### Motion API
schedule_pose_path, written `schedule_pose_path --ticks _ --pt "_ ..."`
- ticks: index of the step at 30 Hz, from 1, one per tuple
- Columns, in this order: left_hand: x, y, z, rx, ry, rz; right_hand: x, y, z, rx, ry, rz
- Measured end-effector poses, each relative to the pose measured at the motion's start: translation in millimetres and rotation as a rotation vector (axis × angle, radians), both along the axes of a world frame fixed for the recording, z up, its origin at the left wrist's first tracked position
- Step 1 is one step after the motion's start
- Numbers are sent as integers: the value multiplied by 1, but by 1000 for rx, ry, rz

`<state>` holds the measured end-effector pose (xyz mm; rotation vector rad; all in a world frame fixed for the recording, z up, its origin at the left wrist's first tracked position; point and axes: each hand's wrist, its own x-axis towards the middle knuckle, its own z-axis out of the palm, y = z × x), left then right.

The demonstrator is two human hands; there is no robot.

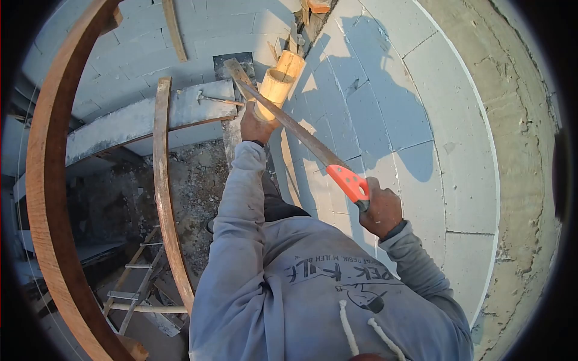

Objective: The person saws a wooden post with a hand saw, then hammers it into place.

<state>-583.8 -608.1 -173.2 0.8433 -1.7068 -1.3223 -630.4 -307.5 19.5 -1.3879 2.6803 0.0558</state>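
Observation:
My left hand [256,126] is closed around the lower part of a thick, pale yellow bamboo piece [274,90], which shows a hollow opening near its upper end. A handsaw [313,144] slants across the view, its red-orange handle gripped by my right hand [384,208]. The far end of the toothed blade lies over the bamboo, close above my left hand. Whether the teeth have entered the bamboo cannot be made out. Part of my left hand's fingers is hidden behind the bamboo.
A hammer [218,99] lies on a grey-smeared board [144,117] at the left. A large curved-looking timber [51,180] and a narrow wooden post [162,162] stand nearer. Below is a ladder [139,283] over rubble. A light block wall [385,114] rises along the right.

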Motion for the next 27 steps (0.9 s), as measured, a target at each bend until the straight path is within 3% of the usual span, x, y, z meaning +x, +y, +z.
schedule_pose_path --ticks 1,3,4,5,7,8,12,13,19,23,25,27 --pt "-1 -10 6 55 55 -58 -2 16 9 -5 22 28" --pt "-3 -4 -3 -136 -70 88 3 21 12 -181 -48 46" --pt "-5 1 -10 -154 -187 132 -10 -11 -4 -44 11 58" --pt "-2 8 -12 -146 -198 106 -17 -58 -11 -95 27 146" --pt "3 -4 -5 -32 67 18 -15 -106 -21 -125 38 205" --pt "2 -7 -12 -76 38 -39 -11 -105 -19 -118 33 204" --pt "4 2 -2 -33 5 -16 6 2 5 16 19 -3" --pt "-2 -1 -8 -50 40 -21 8 38 9 -65 -9 48" --pt "-1 5 -8 -88 -38 77 -9 -117 -21 -89 -3 187" --pt "6 8 -8 -78 -22 53 9 -39 -4 -79 -22 73" --pt "-2 -7 -6 79 183 -121 18 42 17 -72 -4 1" --pt "-7 -9 2 8 115 2 15 43 25 -138 -59 20"
